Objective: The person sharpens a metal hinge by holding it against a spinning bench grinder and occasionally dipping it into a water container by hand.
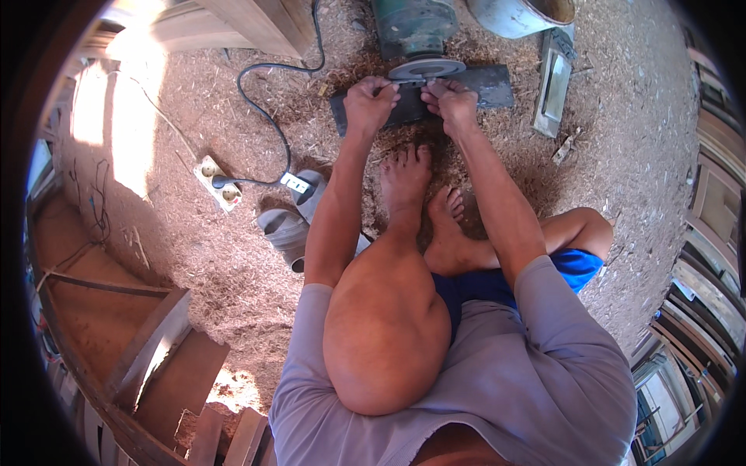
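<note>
In front of my feet, a grey grinding wheel point(427, 71) sits on the end of a green motor point(416, 29). Just on the near side of the wheel, both hands hold a thin metal strip point(413, 82). My left hand point(371, 105) pinches its left end, and my right hand point(454, 103) grips the right end. The strip lies close to the wheel's near edge; I cannot tell whether they touch or if the wheel turns. Beneath the hands lies a dark flat board point(483, 84), partly covered by them.
A white power strip point(220, 199) with a dark cable point(288, 151) lies left, beside grey sandals point(284, 234). A pale bucket point(509, 17) and a wooden block with a metal plate point(553, 89) stand right of the motor. Wooden boards point(167, 380) fill the lower left; shavings cover the ground.
</note>
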Demonstrator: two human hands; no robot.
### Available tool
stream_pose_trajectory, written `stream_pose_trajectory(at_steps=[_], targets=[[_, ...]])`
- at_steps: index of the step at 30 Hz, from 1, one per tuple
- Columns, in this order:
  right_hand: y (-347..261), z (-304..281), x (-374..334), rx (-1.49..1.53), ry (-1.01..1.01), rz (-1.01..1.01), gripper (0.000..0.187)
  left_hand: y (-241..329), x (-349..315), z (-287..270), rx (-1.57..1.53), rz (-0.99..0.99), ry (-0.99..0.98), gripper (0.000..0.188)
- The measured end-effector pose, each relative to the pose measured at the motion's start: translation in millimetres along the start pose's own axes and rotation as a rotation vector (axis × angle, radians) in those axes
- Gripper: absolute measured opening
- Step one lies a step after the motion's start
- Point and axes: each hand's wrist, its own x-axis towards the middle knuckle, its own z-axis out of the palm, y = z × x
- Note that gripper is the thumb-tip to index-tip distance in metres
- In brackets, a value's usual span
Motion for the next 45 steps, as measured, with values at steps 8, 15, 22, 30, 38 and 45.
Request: stream_pose_trajectory(at_steps=[8,15,22,30,38,45], targets=[[-2,-1,-3,0.041,0.022,-0.003,0.009,3,-1,7,-0.046,0.011,-0.007,0.012],[-3,-10,4,0.03,0.023,0.018,0.013,2,1,17,-0.009,0.026,-0.007,0.011],[-4,-14,5,0.071,0.072,0.01,0.009,1,3,24,-0.014,0.02,0.0,0.016],[-1,-11,2,0.095,0.087,0.0,0.01,-2,4,24,-0.006,0.002,-0.013,0.011],[0,-4,-3,0.053,0.125,-0.053,0.009,-3,3,21,-0.089,0.046,0.005,0.013],[1,2,-5,0.069,0.113,-0.133,0.008,0,3,16,-0.088,0.054,-0.026,0.011]])
